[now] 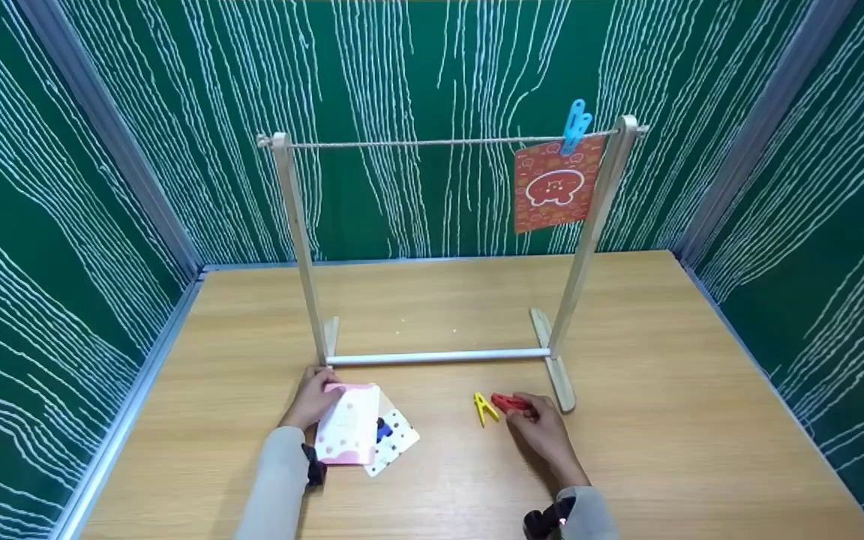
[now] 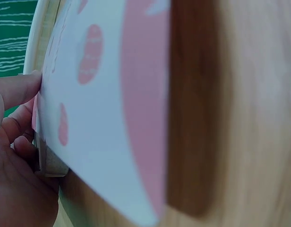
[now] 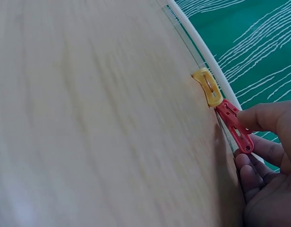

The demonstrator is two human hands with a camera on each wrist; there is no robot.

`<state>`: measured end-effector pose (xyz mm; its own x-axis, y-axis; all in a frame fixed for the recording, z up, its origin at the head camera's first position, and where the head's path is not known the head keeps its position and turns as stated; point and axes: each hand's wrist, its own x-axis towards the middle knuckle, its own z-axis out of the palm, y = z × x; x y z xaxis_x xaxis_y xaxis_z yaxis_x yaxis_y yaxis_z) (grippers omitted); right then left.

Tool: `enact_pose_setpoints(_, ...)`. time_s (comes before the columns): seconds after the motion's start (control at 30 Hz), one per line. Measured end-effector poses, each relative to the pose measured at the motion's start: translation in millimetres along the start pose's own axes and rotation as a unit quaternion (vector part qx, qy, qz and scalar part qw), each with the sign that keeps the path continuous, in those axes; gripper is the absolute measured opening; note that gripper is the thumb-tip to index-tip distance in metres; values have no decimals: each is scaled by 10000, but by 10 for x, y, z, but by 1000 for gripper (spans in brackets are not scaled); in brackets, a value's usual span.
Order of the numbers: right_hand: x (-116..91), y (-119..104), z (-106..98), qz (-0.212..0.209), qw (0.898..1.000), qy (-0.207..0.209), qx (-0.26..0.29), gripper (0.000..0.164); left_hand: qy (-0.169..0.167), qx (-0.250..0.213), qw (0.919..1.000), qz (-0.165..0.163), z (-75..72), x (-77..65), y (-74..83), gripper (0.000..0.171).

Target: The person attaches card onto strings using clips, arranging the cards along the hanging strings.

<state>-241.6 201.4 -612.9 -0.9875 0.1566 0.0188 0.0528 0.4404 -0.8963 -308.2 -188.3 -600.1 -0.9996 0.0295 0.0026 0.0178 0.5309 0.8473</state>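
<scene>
My left hand (image 1: 313,397) pinches the upper left edge of a pink-and-white card (image 1: 349,426), thumb on its face; in the left wrist view the card (image 2: 98,109) stands tilted above the wood. Partly under it lies a white dotted card (image 1: 397,441) with a dark blue figure. My right hand (image 1: 546,429) holds a red clothespin (image 1: 508,403) between thumb and fingers, seen also in the right wrist view as a red clothespin (image 3: 234,125). Just left of it, a yellow clothespin (image 1: 484,409) lies on the table.
A wooden frame (image 1: 579,262) stands behind the hands, with a white bottom bar (image 1: 439,357) and a rope (image 1: 417,142) across its top. A blue clothespin (image 1: 574,129) holds a red card (image 1: 552,214) on the rope's right end. Green walls (image 1: 372,202) enclose the wooden table (image 1: 672,435).
</scene>
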Motion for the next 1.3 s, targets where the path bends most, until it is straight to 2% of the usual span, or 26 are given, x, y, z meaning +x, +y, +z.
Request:
enact_pose_setpoints(0.2,15,2,-5,293,9994,11,176,41,-12,-37,10000,-20,3,-6,11,11)
enact_pose_setpoints(0.5,30,16,-29,261,9993,-17,252,36,-28,-55,9999,-88,7,19,20,9)
enact_pose_setpoints(0.67,41,3,-28,512,9982,-40,310,37,-31,-28,9999,-109,7,14,56,9)
enact_pose_setpoints(0.83,23,-33,-10,988,9941,-178,403,43,-61,122,9999,50,-9,-4,51,9)
enact_pose_setpoints(0.9,15,-47,-1,1095,9927,-190,474,46,-92,128,9999,-5,-22,1,62,10)
enact_pose_setpoints(1.03,11,-79,3,1099,9903,-110,846,49,-202,195,9988,-412,-54,11,141,12)
enact_pose_setpoints(1.1,12,-91,-10,1123,9863,-90,1204,50,-262,206,9968,-725,-69,12,196,12)
enact_pose_setpoints(1.17,18,-108,-33,1296,9785,-107,1601,52,-272,187,9960,-832,-80,10,245,13)
enact_pose_setpoints(1.3,38,-144,-103,1618,9583,-261,2340,55,-164,-254,9946,-996,-90,0,330,14)
